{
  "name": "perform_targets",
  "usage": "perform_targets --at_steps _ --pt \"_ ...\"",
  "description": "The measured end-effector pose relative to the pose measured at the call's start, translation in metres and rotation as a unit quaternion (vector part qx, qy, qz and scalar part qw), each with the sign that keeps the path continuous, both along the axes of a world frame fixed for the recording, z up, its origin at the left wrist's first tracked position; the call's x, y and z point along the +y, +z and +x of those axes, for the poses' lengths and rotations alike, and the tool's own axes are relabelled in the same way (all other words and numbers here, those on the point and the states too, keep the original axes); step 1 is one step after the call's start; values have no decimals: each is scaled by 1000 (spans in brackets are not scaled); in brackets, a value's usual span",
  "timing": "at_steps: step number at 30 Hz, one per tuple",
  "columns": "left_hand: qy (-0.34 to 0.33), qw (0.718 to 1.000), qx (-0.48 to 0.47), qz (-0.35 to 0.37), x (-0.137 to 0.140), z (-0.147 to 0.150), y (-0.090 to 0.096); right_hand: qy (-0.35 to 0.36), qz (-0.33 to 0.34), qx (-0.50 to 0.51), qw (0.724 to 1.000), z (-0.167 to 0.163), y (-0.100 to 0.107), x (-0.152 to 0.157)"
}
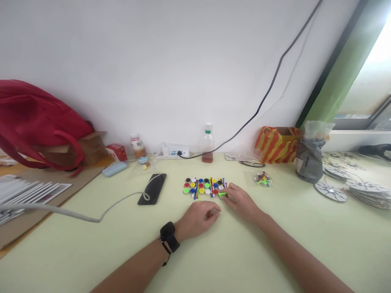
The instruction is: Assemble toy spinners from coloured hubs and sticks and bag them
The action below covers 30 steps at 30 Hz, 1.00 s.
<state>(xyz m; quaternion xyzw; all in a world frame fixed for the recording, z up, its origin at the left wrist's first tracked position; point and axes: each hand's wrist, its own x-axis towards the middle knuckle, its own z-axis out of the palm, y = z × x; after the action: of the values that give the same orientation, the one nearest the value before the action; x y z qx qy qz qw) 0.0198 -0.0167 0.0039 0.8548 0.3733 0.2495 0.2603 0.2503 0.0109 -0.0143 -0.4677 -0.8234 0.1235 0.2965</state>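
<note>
Several small round plastic discs [201, 191] in black, white, red, blue, yellow and green lie in rows on the pale green table. Thin coloured plastic sticks [196, 189] lie upright in the view between groups of discs. At the right end of the rows, my right hand [241, 203] has its thumb and index finger together at a bright green plastic stick [222, 194]. My left hand [197, 219] rests on the table just in front of the rows, its fingers curled inward. What it holds, if anything, is hidden.
A black phone [152, 189] with a grey cable lies left. Behind stand a bottle [208, 144] and a power strip [172, 151]. Right are a clear bag of small coloured pieces [262, 179], glasses [252, 164], a striped bag [275, 144] and stacked white discs [368, 191].
</note>
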Motion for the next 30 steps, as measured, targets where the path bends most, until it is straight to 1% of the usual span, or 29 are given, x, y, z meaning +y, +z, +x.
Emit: perform_targets --at_steps 4,8,10,12,14,17,19,23,26,28,30 --pt "9 1000 -20 -5 1 0 -1 10 5 34 999 0 -5 3" --pt "50 996 -72 -18 5 -1 -6 19 34 53 998 1 -7 3" --pt "70 991 -109 -36 6 -1 -8 20 47 58 997 0 -5 0" --pt "79 981 -158 -80 8 1 -9 23 61 61 996 -2 -1 -4" --pt "78 959 -226 -156 8 3 -8 26 71 65 995 -7 4 -10" --pt "52 907 -313 -278 9 5 -5 32 71 67 995 -16 10 -19" --pt "32 885 -338 -318 9 6 -2 42 64 63 995 -22 13 -25" --pt "28 877 -355 -322 10 2 0 68 32 61 995 -25 22 -33" --pt "42 871 -365 -327 14 0 -1 90 -6 81 993 -22 29 -36" --pt "63 864 -380 -324 16 0 -3 91 -25 103 990 -19 31 -37" --pt "80 861 -391 -315 18 0 -4 74 -47 118 989 -16 30 -35"
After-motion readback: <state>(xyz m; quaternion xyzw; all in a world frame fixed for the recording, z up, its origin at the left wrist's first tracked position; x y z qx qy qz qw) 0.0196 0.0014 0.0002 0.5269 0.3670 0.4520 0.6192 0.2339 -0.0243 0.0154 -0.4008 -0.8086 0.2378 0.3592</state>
